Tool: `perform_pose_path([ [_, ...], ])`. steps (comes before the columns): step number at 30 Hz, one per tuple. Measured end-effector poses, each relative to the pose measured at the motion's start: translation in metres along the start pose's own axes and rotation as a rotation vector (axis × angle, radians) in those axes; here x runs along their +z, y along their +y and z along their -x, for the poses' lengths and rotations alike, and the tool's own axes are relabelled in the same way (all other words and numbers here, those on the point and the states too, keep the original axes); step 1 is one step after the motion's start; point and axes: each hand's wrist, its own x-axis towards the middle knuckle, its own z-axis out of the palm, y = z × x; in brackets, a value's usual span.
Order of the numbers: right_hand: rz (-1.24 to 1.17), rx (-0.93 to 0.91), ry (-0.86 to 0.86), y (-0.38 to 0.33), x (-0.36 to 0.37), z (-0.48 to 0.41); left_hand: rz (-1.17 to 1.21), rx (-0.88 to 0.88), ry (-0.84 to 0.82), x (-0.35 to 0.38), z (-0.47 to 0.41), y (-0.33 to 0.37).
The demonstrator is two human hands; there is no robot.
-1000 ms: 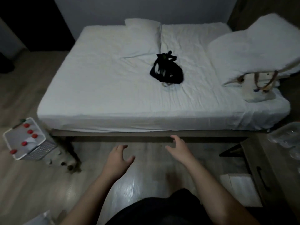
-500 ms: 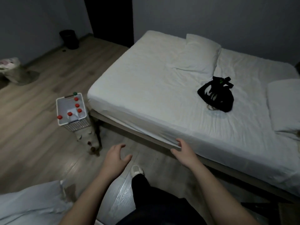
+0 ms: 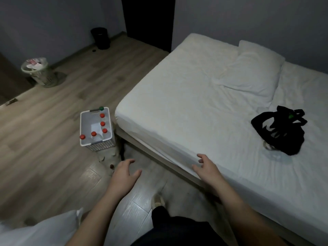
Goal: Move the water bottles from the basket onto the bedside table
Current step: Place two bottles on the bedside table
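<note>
A white mesh basket (image 3: 84, 142) stands on the wooden floor at the corner of the bed. Several clear water bottles with red caps (image 3: 102, 123) stand upright in it, and one green cap (image 3: 101, 108) shows at its far edge. My left hand (image 3: 125, 172) hovers over the floor to the right of the basket and nearer me, fingers apart, holding nothing. My right hand (image 3: 205, 166) is spread over the bed's near edge, also empty. The bedside table is out of view.
A white bed (image 3: 204, 107) with a pillow (image 3: 252, 68) and a black bag (image 3: 280, 130) fills the right. A white laundry basket (image 3: 38, 71) and a black bin (image 3: 100, 38) stand by the far wall. White fabric (image 3: 35, 229) lies at bottom left.
The view has swung left and forward along the bed. The basket now sits nearer the middle and closer to my left hand. Both hands stay open and empty.
</note>
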Motion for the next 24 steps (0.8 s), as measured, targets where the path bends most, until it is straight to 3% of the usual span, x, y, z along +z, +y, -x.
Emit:
perform_pose_path([
  [9, 0.141, -0.146, -0.141, -0.113, 0.008, -0.103, 0.101, -0.111, 0.098, -0.034, -0.082, -0.012],
  [17, 0.275, -0.295, -0.296, -0.182, 0.057, -0.135, 0.173, -0.2, 0.142, -0.067, -0.118, -0.047],
  [24, 0.34, -0.316, -0.368, -0.231, 0.113, -0.157, 0.192, -0.278, 0.123, -0.112, -0.172, -0.104],
])
